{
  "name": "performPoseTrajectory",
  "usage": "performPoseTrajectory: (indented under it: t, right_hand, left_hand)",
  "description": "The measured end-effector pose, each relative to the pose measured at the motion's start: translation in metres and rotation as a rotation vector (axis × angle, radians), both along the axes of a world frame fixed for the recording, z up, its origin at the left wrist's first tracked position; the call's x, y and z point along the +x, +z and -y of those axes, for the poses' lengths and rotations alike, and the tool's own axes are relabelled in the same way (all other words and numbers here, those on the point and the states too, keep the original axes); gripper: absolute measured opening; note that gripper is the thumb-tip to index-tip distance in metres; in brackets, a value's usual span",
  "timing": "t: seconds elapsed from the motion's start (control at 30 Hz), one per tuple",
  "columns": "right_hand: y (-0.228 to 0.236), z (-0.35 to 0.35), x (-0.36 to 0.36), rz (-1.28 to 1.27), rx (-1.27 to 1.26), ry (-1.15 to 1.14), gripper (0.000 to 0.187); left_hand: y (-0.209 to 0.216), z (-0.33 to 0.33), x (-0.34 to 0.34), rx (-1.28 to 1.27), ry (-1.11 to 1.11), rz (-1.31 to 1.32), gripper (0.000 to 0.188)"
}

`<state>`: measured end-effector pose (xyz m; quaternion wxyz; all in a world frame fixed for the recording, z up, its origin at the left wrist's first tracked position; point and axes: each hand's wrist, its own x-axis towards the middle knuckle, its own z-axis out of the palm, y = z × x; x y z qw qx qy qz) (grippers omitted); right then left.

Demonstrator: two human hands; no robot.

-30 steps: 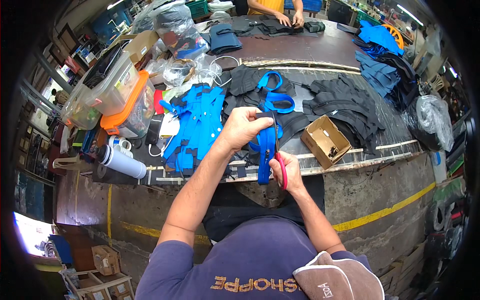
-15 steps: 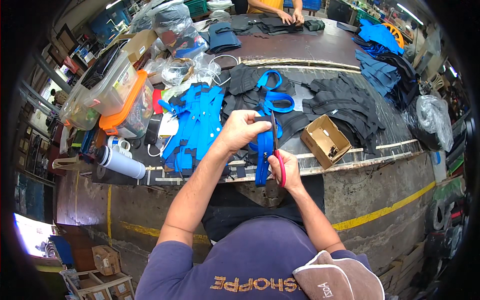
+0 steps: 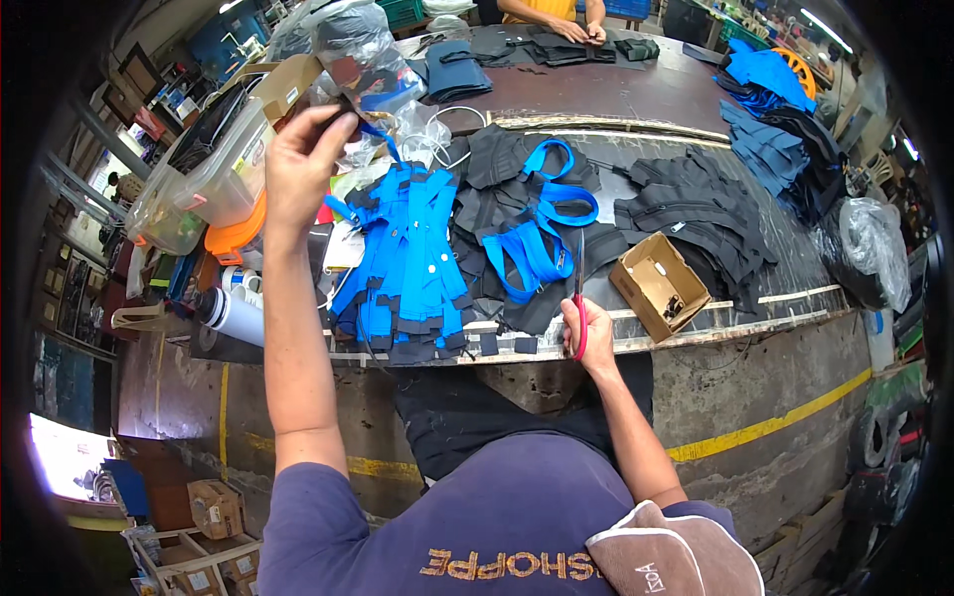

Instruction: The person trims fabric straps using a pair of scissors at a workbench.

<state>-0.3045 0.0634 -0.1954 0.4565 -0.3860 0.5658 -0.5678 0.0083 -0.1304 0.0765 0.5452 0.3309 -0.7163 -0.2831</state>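
Note:
My left hand point(image 3: 301, 169) is raised at the upper left, fingers pinched on one end of a blue zipper strip point(image 3: 383, 140) that hangs toward a pile of blue zipper strips point(image 3: 409, 248) with black end tabs. In my right hand point(image 3: 594, 336), near the table's front edge, is a pair of scissors point(image 3: 579, 298) with red handles, blades pointing away from me. Just left of the scissors, a long looped blue zipper tape point(image 3: 537, 260) lies over black fabric pieces point(image 3: 485, 204).
Right of the scissors stands a small open cardboard box point(image 3: 661, 288) with small dark parts inside. Black zippered pieces point(image 3: 696, 214) are heaped behind it. A bottle point(image 3: 237, 316), mugs point(image 3: 241, 281) and plastic bins point(image 3: 221, 184) crowd the left. Another person's hands point(image 3: 581, 33) handle black pieces across the table.
My left hand has moved up and left from the scissors, carrying a blue zipper strip over the pile. The looped blue tape now rests on the table. The scissors have stayed at the right.

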Motion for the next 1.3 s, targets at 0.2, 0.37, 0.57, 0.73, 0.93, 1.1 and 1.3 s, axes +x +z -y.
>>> performPoseTrajectory:
  t: [0.2, 0.37, 0.57, 0.73, 0.93, 1.1, 1.3]
  right_hand:
    - [-0.005, 0.001, -0.003, 0.073, 0.005, 0.075, 0.034]
    - [-0.009, -0.002, -0.009, 0.066, 0.006, 0.071, 0.029]
    - [-0.005, -0.002, -0.002, 0.035, -0.001, 0.074, 0.03]
    - [0.002, -0.004, 0.003, 0.039, 0.018, 0.11, 0.032]
    - [-0.002, -0.008, -0.002, -0.015, 0.011, 0.134, 0.032]
    - [-0.004, -0.019, -0.013, 0.076, -0.048, 0.196, 0.03]
    - [0.016, -0.041, -0.013, 0.076, -0.071, 0.34, 0.03]
  left_hand:
    - [-0.13, -0.009, 0.073, 0.323, 0.028, 0.466, 0.02]
    - [-0.159, -0.038, 0.072, 0.701, -0.187, 0.671, 0.041]
    - [-0.145, -0.004, -0.007, 0.207, -0.03, 0.501, 0.028]
    - [-0.2, 0.015, -0.107, -0.089, 0.097, 0.709, 0.031]
    - [-0.186, 0.008, -0.16, -0.1, 0.134, 0.894, 0.021]
    - [-0.106, -0.009, -0.167, 0.106, -0.432, 0.546, 0.017]
    - [-0.078, -0.008, -0.138, 0.328, -0.87, 0.59, 0.024]
